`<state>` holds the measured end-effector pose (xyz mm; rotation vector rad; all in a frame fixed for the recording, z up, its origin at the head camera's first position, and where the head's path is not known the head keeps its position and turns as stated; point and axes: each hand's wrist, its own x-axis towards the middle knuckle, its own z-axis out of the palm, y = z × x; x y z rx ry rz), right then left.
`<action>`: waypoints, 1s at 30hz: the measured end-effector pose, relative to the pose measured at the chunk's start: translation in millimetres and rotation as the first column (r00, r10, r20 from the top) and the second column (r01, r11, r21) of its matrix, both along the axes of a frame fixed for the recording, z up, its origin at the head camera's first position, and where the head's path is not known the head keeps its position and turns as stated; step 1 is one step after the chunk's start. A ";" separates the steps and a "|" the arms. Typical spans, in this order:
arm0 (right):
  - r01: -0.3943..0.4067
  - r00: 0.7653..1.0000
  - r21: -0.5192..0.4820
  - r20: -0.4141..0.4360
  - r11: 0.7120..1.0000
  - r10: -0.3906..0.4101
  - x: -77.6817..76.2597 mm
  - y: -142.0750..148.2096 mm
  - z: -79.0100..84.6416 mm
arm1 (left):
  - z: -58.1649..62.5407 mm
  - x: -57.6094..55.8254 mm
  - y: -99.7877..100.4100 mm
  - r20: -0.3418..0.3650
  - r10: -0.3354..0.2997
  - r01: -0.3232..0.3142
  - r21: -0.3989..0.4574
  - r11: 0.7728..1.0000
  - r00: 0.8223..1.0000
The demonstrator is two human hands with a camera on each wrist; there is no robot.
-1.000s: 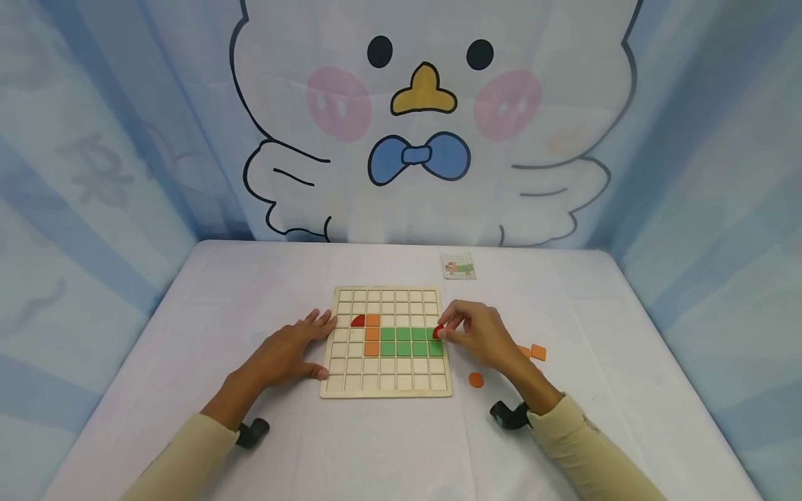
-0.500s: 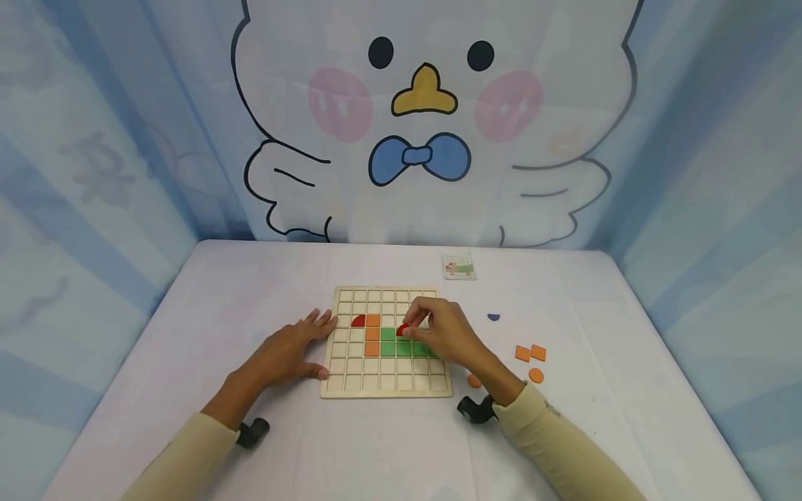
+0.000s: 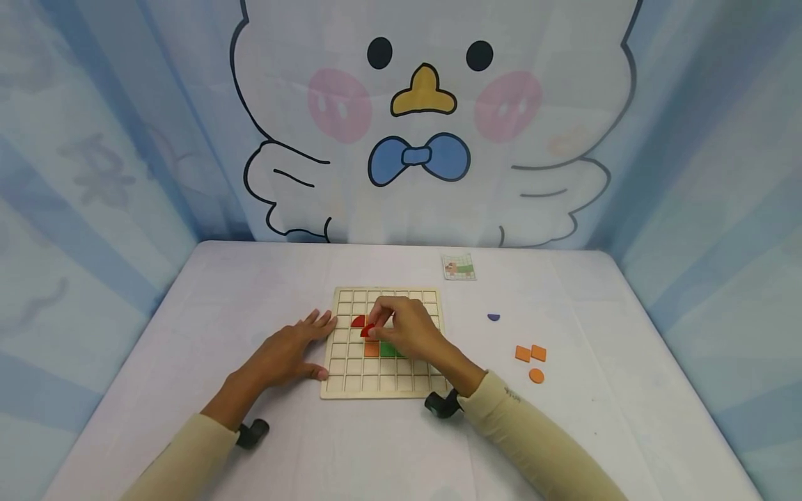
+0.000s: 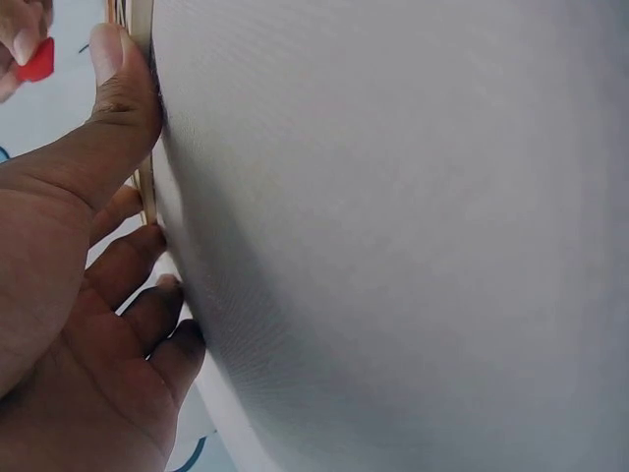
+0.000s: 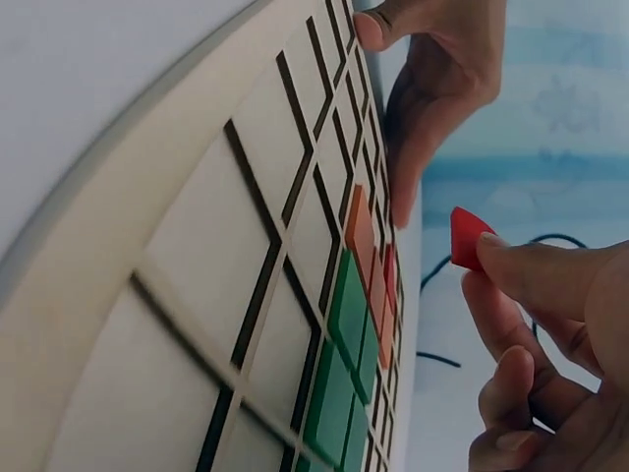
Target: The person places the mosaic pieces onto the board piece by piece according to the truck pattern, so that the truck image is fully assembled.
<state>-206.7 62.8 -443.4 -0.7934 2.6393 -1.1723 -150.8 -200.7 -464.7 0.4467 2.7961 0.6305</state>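
A wooden grid board lies on the white table. My right hand pinches a red quarter-circle tile between thumb and fingertips. In the right wrist view this red tile is held up off the board. Another red quarter-circle tile sits in a square just left of the orange column. Orange squares and green squares fill cells mid-board, partly hidden by my right hand. My left hand rests along the board's left edge, fingers spread, its thumb against the rim in the left wrist view.
Right of the board lie two orange squares, an orange disc and a blue half-disc. A small picture card lies behind the board. A printed curtain hangs at the table's back edge.
My right hand has carried the red tile leftward from the board's right edge to over the orange column. My left hand stays put. An orange disc near the board is now hidden by my right arm.
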 end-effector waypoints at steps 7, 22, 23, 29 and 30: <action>-0.020 0.999 0.034 0.039 0.999 0.018 -4.4 -23.6 -3.7 | -1.0 -0.4 -1.3 -0.013 -0.011 0.011 0.002 1.000 1.000; -0.001 1.000 0.097 0.022 0.995 -0.001 -15.4 -54.5 -16.4 | -0.3 -0.6 -2.8 -0.031 -0.026 0.027 0.020 0.999 0.999; 0.000 1.000 0.103 0.022 0.995 -0.002 -15.4 -55.5 -16.1 | -0.4 -0.6 -2.9 -0.031 -0.027 0.028 0.020 0.999 0.999; -0.014 1.000 0.200 0.028 0.980 0.009 -15.1 -59.2 -12.1 | -2.1 -1.0 -2.6 -0.026 -0.019 0.019 0.016 1.000 0.999; -0.019 1.000 0.219 0.028 0.976 0.013 -15.0 -59.6 -11.5 | -2.2 -0.9 -2.6 -0.024 -0.017 0.017 0.016 1.000 1.000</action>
